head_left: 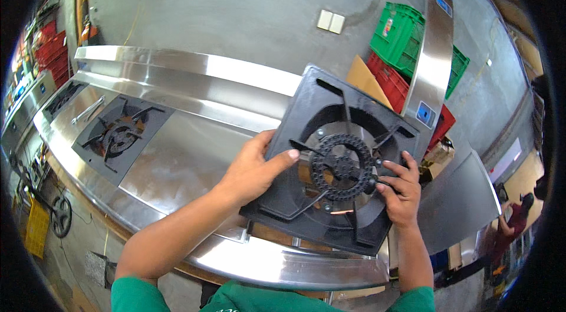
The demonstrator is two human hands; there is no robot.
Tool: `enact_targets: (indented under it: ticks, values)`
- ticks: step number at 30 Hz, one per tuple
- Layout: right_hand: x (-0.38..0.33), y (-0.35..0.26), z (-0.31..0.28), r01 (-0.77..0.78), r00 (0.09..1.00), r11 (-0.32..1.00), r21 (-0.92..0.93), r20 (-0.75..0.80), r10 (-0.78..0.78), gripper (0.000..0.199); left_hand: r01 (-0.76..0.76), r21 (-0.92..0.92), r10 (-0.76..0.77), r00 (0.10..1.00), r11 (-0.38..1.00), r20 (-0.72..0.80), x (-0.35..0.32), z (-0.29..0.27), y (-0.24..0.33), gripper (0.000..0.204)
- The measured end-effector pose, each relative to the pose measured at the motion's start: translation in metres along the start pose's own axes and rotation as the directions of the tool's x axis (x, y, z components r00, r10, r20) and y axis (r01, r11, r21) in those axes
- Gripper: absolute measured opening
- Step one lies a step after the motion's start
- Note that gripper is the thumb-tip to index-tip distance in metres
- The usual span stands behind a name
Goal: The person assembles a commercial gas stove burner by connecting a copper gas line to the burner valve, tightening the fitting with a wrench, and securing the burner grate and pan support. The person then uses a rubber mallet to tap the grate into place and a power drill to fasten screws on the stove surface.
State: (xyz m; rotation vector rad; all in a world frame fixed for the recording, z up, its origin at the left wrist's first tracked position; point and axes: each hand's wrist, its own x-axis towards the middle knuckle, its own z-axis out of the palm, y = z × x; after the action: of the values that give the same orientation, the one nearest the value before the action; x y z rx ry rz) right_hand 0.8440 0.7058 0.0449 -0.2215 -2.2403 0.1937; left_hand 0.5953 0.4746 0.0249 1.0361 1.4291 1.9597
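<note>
A black square burner plate (345, 162) is held tilted above the right end of a long steel tabletop (177, 162). In its round opening a black ring burner (344, 166) is seated, with thin pan-support bars (303, 148) running from the frame toward the ring.

The plate's left edge is gripped by the left hand (254, 170): the thumb is laid across the top face toward the opening, and the fingers are curled under the edge, out of sight. The right hand (401, 189) is set at the right side of the opening, its fingers (390, 181) bent and closed on the rim of the ring and the bar beside it. Both forearms are seen coming in from the lower edge, with green sleeves (236, 299) at the bottom.

Further left on the tabletop a second burner plate (121, 133) is fitted flat in its recess, and a third (63, 98) is seen near the far left end. Behind the tabletop a grey wall (236, 11) is seen, with green crates (404, 38) and red crates (392, 82) stacked to the right, and a long steel panel (435, 53) leaned in front of them. Another person (513, 218) is visible at the far right edge.
</note>
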Motion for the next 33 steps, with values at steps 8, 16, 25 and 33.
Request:
enact_targets:
  ticks: [8,16,25,33]
  values:
    - [-0.022,0.028,0.018,-0.036,0.996,0.995,0.097,0.090,0.027,0.016,0.225,-0.178,-0.236,0.971,0.958,-0.047,-0.016,0.010,-0.002,0.062]
    - [-0.023,0.044,0.034,-0.145,0.975,0.942,0.302,0.206,0.084,0.016,0.249,-0.070,-0.253,0.966,0.966,-0.052,-0.019,0.008,0.015,0.050]
    - [-0.039,0.064,0.044,-0.288,0.921,0.912,0.292,0.346,0.180,0.016,0.363,-0.151,-0.358,0.932,0.920,0.058,-0.015,0.010,-0.006,0.050]
    - [-0.038,0.061,0.041,-0.296,0.894,0.929,0.224,0.407,0.187,0.017,0.341,0.404,-0.399,0.914,0.849,0.068,0.000,-0.005,-0.037,0.055]
